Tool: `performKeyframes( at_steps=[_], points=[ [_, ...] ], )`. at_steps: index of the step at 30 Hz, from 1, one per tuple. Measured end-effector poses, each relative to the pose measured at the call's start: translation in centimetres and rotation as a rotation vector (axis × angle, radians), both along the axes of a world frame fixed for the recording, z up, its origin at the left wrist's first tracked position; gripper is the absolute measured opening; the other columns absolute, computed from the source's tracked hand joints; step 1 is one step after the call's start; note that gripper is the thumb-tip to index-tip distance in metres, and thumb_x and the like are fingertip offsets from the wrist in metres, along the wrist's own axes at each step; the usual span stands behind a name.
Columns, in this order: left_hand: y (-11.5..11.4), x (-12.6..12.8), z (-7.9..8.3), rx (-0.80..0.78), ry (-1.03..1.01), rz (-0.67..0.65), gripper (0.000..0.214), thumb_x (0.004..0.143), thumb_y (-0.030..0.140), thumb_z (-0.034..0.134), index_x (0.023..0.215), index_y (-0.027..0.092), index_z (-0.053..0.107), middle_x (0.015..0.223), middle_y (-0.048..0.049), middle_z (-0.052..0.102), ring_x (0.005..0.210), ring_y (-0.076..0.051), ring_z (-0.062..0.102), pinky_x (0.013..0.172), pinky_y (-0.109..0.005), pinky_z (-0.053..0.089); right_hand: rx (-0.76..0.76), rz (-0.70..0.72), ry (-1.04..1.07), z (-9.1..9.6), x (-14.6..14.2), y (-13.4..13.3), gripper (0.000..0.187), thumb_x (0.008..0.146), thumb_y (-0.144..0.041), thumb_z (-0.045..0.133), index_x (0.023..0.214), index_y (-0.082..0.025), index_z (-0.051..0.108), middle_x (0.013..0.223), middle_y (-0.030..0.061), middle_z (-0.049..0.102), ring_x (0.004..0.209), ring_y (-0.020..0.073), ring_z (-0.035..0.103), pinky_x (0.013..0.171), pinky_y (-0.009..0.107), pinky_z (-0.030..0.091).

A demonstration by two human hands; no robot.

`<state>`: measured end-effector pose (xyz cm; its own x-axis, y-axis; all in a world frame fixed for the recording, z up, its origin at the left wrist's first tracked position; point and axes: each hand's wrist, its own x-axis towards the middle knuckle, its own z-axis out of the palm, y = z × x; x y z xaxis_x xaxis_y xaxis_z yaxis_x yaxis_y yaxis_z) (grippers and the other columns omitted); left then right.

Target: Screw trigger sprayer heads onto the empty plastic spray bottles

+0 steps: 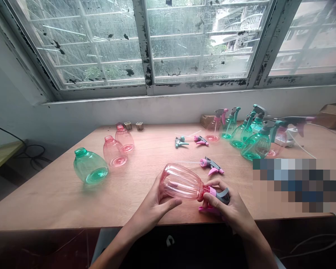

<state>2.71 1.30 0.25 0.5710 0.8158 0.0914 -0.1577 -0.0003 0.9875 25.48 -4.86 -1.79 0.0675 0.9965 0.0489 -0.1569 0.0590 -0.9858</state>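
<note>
The left hand (pixel 156 201) has its grip curled around the base of a translucent pink ribbed plastic bottle (pixel 182 182), held sideways over the front of the light-brown wooden bench (pixel 58 203). At its neck, the right hand (pixel 233 205) has its grip pinching a grey-and-pink plastic trigger sprayer (pixel 223 195). A translucent green plastic bottle (pixel 89 165) stands well to the left.

This is looking like a simple workroom: by a plain pale wall (pixel 173 110), under a barred window (pixel 92 41) with flaking frames (pixel 142 45), a wooden table (pixel 58 201) is carrying open bottles (pixel 89 166) toward its left edge, topped spray bottles (pixel 254 145) toward its far right corner, and loose spray heads (pixel 212 165) are lying between the two groups.
</note>
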Motion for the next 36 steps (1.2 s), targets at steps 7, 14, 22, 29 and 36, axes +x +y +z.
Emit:
performKeyframes(
  at_steps=[7,14,22,29,36],
  points=[
    [-0.2,0.0,0.9,0.059,0.038,-0.021,0.077,0.092,0.033,0.074,0.158,0.028,0.035,0.150,-0.0099,0.057,0.143,-0.032,0.048,0.123,-0.047,0.033,-0.012,-0.016,0.022,0.3,-0.1,0.0,0.043,0.079,-0.054,0.084,0.096,-0.020,0.065,0.079,0.0036,0.075,0.068,0.0205,0.071,0.070,0.037,0.066],
    [0.0,0.1,0.6,0.025,0.045,0.024,0.086,0.090,0.029,0.076,0.161,0.028,0.029,0.145,-0.0101,0.060,0.137,-0.031,0.054,0.122,-0.049,0.034,0.006,-0.017,0.064,-0.3,0.1,0.1,0.042,0.081,-0.051,0.084,0.100,-0.020,0.063,0.083,0.0047,0.076,0.071,0.0201,0.070,0.069,0.038,0.067],
    [0.4,0.0,-0.3,0.022,-0.016,-0.032,0.093,0.092,0.022,0.075,0.164,0.034,0.017,0.150,-0.0077,0.057,0.137,-0.028,0.055,0.120,-0.043,0.040,0.000,-0.027,0.053,-0.4,0.0,0.1,0.043,0.078,-0.051,0.086,0.099,-0.021,0.064,0.081,0.0032,0.075,0.070,0.0209,0.071,0.068,0.038,0.068],
    [-0.2,0.0,0.5,0.045,0.039,0.006,0.090,0.096,0.028,0.070,0.165,0.032,0.012,0.158,-0.0082,0.049,0.147,-0.029,0.044,0.122,-0.041,0.037,0.000,-0.012,0.016,-0.3,0.1,0.1,0.040,0.080,-0.050,0.085,0.098,-0.021,0.065,0.078,0.0019,0.074,0.069,0.0197,0.071,0.070,0.039,0.068],
    [-0.1,0.0,0.8,0.081,0.067,0.032,0.087,0.096,0.032,0.070,0.164,0.033,0.016,0.156,-0.0085,0.051,0.145,-0.029,0.047,0.121,-0.040,0.038,-0.001,-0.019,0.005,-0.3,0.2,0.2,0.038,0.076,-0.047,0.089,0.094,-0.021,0.068,0.077,-0.0010,0.071,0.069,0.0191,0.071,0.070,0.039,0.069]
  ],
)
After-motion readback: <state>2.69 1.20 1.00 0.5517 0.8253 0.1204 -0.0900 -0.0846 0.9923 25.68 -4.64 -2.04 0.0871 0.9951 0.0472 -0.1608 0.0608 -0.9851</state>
